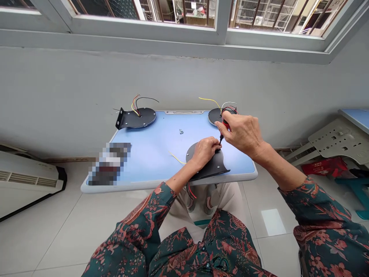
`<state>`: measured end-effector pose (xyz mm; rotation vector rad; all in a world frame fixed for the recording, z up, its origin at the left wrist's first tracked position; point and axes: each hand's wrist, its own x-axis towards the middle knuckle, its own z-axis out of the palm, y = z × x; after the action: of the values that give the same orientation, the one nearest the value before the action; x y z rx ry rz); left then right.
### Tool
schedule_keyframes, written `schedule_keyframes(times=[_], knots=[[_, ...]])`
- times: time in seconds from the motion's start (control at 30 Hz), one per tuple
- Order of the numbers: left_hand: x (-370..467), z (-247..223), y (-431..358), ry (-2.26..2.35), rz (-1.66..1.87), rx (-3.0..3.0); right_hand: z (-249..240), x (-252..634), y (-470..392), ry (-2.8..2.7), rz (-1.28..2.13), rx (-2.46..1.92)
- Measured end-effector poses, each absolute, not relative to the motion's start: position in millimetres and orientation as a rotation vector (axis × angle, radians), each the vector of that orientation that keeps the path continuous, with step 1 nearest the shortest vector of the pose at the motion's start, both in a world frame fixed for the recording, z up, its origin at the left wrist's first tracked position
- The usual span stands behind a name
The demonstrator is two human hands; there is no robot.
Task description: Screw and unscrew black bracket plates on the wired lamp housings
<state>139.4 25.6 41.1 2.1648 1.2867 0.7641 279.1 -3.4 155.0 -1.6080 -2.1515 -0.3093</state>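
Black plate [210,168], left hand [204,151] on top, screwdriver [221,137] in right hand [244,132]

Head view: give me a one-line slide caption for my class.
At a blue table, the right hand points a screwdriver down at a black plate under the left hand.

Dk green/reddish floral shirt [170,252] — lt beige trousers [233,200]

A grey-framed window [144,29] is running along the top of the pale wall [161,77], with metal bars [255,15] showing outside. At left, a white vented appliance [29,194] is standing on the tiled floor [46,246]. At right, another blue-topped table [357,116] is extending out of view; a red bag [324,166] is lying near a teal object [350,185].
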Motion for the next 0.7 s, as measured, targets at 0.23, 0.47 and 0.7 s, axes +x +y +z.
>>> schedule_keyframes(times=[0.23,0.47,0.7], knots=[[126.1,52.3,27.5,1.130,0.907,1.851,164.2,289.1,-4.2,-2.279,-0.002,-1.412],[63.3,70.5,-20.4,1.303,1.442,1.461,147.7,281.2,-6.1,-2.208,0.011,-1.386],[59.1,34.3,-103.6,1.393,1.505,2.481,131.8,294.7,-9.1,-1.933,-0.077,-1.276]])
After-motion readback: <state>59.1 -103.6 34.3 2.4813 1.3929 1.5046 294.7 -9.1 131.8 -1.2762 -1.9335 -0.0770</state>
